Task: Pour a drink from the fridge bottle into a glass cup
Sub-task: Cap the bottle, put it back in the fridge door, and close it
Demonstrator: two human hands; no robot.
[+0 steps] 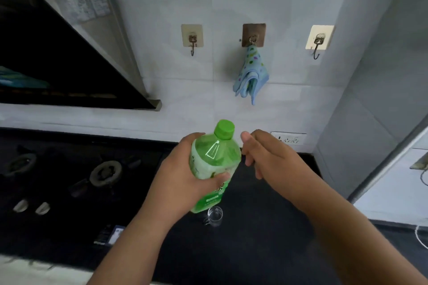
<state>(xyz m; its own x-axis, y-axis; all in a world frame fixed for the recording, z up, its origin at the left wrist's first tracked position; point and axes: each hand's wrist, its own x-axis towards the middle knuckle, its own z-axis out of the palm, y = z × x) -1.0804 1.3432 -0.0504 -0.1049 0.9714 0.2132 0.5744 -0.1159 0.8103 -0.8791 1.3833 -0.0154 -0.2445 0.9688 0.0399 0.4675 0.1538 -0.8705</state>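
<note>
Bottle (214,164) of translucent green plastic, long axis tilted, its ribbed green cap (224,129) pointing up and toward the tiled wall (278,104), base down over a small clear glass cup (215,216) on the dark counter (254,250). Left hand (183,173) grips its rounded shoulder, fingers clamped around the body above a printed label. Right hand (268,155) sits just beside the cap, fingers loosely apart, holding nothing. Pale liquid shows through the smooth, glossy plastic

I saw the green bottle (214,164) with its green cap (224,129) still on, tilted slightly, above the dark counter (266,227). The small clear glass cup (215,216) stood upright on that counter, just below the bottle's base.
</note>
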